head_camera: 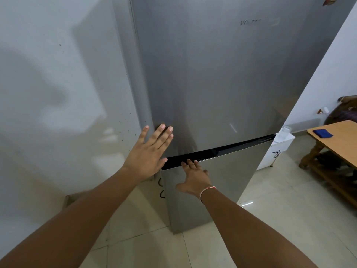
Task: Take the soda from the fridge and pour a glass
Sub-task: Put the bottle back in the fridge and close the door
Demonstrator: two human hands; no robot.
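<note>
A tall grey fridge (222, 74) fills the middle of the view, both its doors closed. A black strip (222, 149) runs between the upper door and the lower door (212, 186). My left hand (148, 153) lies flat and spread against the upper door's lower left corner. My right hand (195, 178) rests on the lower door, its fingertips at the black strip along that door's top edge. No soda shows. An empty clear glass (285, 133) stands on a white unit to the right of the fridge.
A white wall (58, 93) closes off the left side. A low white unit (276, 151) stands right of the fridge. A wooden table (340, 140) with a blue cloth (323, 133) is at far right. Pale floor tiles (270, 219) lie below.
</note>
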